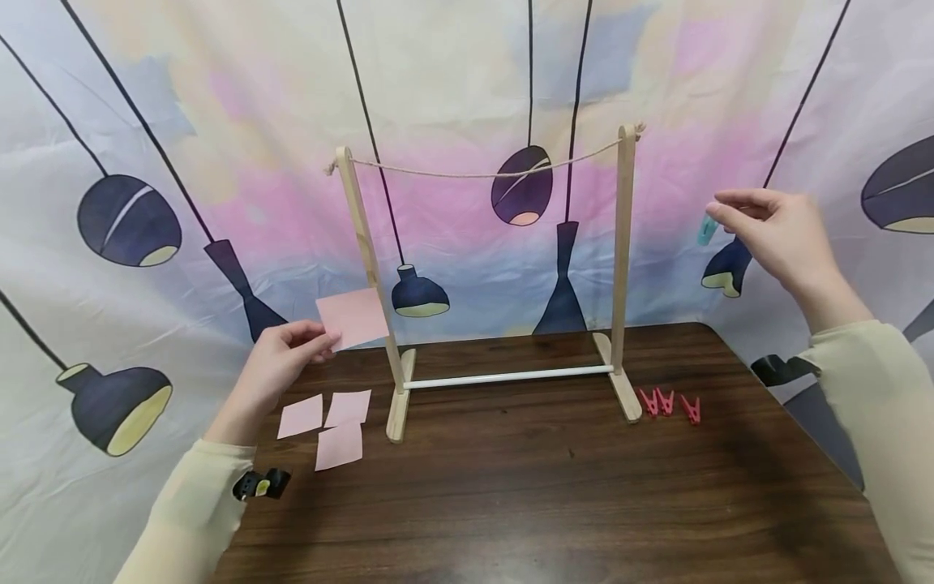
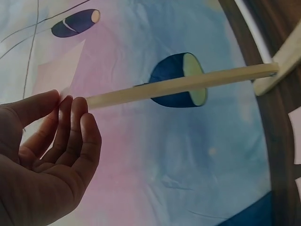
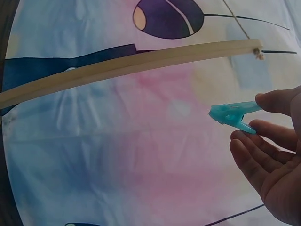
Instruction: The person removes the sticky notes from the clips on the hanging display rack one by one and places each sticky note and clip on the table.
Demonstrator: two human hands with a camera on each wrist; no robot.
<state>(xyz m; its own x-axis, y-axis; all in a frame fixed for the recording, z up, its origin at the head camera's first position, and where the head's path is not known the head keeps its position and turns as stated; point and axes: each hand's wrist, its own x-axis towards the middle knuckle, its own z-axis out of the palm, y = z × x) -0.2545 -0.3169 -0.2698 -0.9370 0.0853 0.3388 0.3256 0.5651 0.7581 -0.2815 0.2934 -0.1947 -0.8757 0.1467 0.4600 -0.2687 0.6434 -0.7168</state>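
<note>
In the head view my left hand [image 1: 292,353] pinches a pink square of paper [image 1: 353,318] by its lower left corner, in front of the stand's left post. The left wrist view shows the same paper [image 2: 61,70] between thumb and fingertips of the hand [image 2: 56,150]. To the right of the stand, my right hand [image 1: 784,235] is raised and holds a teal clothespin [image 1: 706,229]. Thumb and index finger grip the handles of this clothespin [image 3: 230,114] in the right wrist view, its tip pointing away from the hand [image 3: 273,150]. Between the hands, a string [image 1: 452,174] sags from post to post.
The wooden stand [image 1: 624,259] has a white bottom bar [image 1: 511,376] and rests on a dark brown table [image 1: 511,487]. Several pink papers [image 1: 339,446] lie left of it. Pink clothespins [image 1: 666,401] lie by its right foot. A lamp-printed cloth [image 1: 452,81] hangs behind.
</note>
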